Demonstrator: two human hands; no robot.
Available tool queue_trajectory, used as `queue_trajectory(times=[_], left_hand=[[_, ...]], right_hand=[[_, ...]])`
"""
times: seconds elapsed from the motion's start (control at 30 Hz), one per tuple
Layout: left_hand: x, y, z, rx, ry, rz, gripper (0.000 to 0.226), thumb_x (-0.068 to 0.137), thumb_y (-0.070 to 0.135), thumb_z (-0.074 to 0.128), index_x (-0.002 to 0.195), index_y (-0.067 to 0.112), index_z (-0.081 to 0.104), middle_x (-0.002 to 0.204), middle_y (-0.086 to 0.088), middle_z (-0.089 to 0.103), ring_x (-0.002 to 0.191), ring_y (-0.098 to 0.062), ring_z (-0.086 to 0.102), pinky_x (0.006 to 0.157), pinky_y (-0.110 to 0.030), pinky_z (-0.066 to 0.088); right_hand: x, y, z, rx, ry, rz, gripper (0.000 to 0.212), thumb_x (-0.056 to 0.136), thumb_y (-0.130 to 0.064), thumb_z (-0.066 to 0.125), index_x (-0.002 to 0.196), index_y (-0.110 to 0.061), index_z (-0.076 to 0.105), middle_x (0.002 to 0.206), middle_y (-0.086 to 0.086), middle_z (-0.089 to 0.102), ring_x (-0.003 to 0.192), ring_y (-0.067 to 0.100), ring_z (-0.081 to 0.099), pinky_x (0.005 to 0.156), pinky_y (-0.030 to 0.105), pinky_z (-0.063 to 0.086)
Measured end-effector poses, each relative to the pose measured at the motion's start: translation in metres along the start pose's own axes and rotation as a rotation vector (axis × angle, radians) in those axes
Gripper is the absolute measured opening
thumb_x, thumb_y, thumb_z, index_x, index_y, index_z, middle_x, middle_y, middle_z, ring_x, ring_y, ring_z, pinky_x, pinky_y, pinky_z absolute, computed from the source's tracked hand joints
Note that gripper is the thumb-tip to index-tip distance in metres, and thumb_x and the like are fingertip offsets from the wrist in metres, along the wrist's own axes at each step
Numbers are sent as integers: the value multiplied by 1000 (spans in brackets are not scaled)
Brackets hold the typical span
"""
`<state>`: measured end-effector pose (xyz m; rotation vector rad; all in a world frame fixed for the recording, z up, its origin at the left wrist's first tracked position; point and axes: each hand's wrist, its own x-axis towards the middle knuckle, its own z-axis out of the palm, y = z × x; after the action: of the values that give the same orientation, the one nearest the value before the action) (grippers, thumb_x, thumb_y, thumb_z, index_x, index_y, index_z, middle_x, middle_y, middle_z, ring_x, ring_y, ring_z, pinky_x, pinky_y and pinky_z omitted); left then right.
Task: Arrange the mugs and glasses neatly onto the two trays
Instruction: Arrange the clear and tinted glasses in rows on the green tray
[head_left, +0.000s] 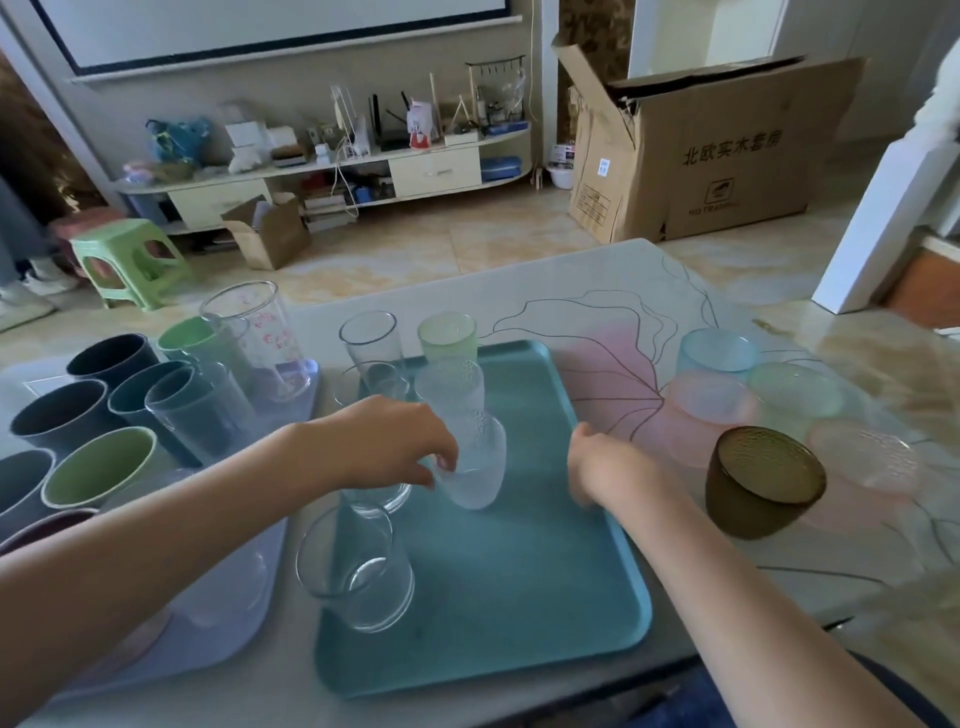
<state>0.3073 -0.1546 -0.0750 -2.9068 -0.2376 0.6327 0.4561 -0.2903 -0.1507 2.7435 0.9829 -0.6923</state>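
Left hand (395, 441) fingers pinch a frosted glass (475, 462) on the teal tray (519, 597); right hand (597, 467) fingers loosely curled, holding nothing

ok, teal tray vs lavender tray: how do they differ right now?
The teal tray holds a few clear and frosted glasses along its left side; the lavender tray is crowded with opaque mugs plus some glasses. Teal sits to the right, lavender to the left. Both lie flat on the table.
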Motion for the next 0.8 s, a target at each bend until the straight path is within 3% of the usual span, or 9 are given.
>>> queue_trajectory(times=[0.1,0.17,0.3,0.4,0.47,0.57,0.63,0.73,0.8], left_hand=[[-4,-6,-16,-41,-4,-1,45,86,28,63,127,43,50,100,30,50,84,10,41,79,-16,34],[-6,-14,-38,-99,59,-26,43,85,20,64,122,41,55,94,31,50,72,14,43,73,-16,38],[9,-16,-83,-245,230,2,33,84,10,63,110,30,66,92,20,62,85,-5,60,86,-31,50],[47,8,-99,-257,332,100,31,85,11,59,109,29,67,100,16,65,79,1,55,84,-32,50],[81,33,-102,-174,357,156,37,87,10,55,117,30,60,116,14,62,83,-1,52,79,-27,45],[130,72,-101,61,367,262,52,88,6,45,132,34,44,135,9,48,111,-16,53,76,-28,38],[158,90,-99,163,383,317,56,89,4,43,136,34,39,138,6,43,113,-20,53,71,-30,37],[188,105,-100,194,419,342,46,89,7,50,129,30,47,137,2,41,115,-22,52,68,-32,39],[204,111,-99,212,428,341,37,91,14,54,125,27,52,136,1,43,117,-22,50,71,-33,43]], right_hand=[[-1,1,0,18,-5,-19,70,83,1,43,144,1,7,125,16,53,107,33,56,87,40,48],[-1,2,2,-12,5,-33,69,82,3,45,142,2,11,113,17,55,101,33,58,83,39,49],[1,-1,-1,-70,-37,-36,74,83,0,45,143,6,2,115,19,55,107,36,58,83,39,49],[1,-1,-3,-99,-52,-43,79,84,-2,45,144,7,-5,128,18,51,110,36,57,87,40,49],[0,-1,-5,-117,-62,-57,78,86,-3,45,144,8,-6,133,18,48,111,35,57,91,39,50],[1,0,-5,-123,-86,-91,70,89,-3,41,144,9,-1,139,18,41,112,35,57,91,37,50],[2,2,-5,-120,-94,-88,68,89,-3,42,144,8,4,140,17,39,112,34,57,85,35,49],[8,3,-5,-94,-112,-85,69,91,-7,46,146,3,6,143,13,37,112,34,56,66,32,45],[16,2,-3,-131,-93,-104,68,89,-6,52,146,-1,15,147,8,27,91,35,57,43,25,44]])
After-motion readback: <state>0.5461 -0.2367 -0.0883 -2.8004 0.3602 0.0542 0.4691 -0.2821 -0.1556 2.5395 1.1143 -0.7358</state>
